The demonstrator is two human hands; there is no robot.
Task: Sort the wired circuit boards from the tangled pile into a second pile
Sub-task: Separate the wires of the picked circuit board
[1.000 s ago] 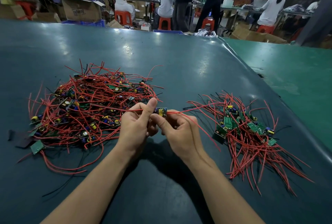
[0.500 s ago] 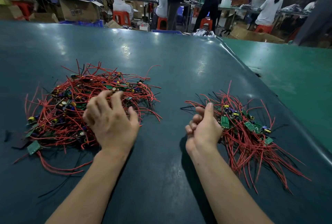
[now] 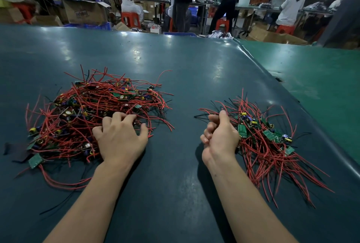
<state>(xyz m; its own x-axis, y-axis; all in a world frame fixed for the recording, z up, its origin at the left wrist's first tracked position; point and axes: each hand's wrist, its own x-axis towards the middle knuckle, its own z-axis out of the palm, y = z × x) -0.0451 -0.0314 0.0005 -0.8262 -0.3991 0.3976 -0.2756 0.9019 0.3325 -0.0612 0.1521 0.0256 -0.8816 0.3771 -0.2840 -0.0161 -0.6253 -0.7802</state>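
Note:
The tangled pile [image 3: 83,114] of red-wired green circuit boards lies at the left of the dark green table. The smaller second pile [image 3: 266,139] lies at the right, its wires fanned toward me. My left hand [image 3: 120,137] rests palm down on the near right edge of the tangled pile, fingers bent, fingertips among the red wires; no board shows in its grasp. My right hand [image 3: 220,137] sits on its side against the left edge of the second pile, with its fingers loosely curled and holding nothing.
The table [image 3: 175,79] has a raised right edge, with a lighter green surface [image 3: 315,79] beyond it. A loose board [image 3: 35,161] lies at the tangled pile's near left corner. Behind the table, people, red stools and cardboard boxes fill the workshop.
One second ago both hands held one wired board between the piles. That board has left my hands; my right hand moved to the second pile and my left hand onto the tangled pile.

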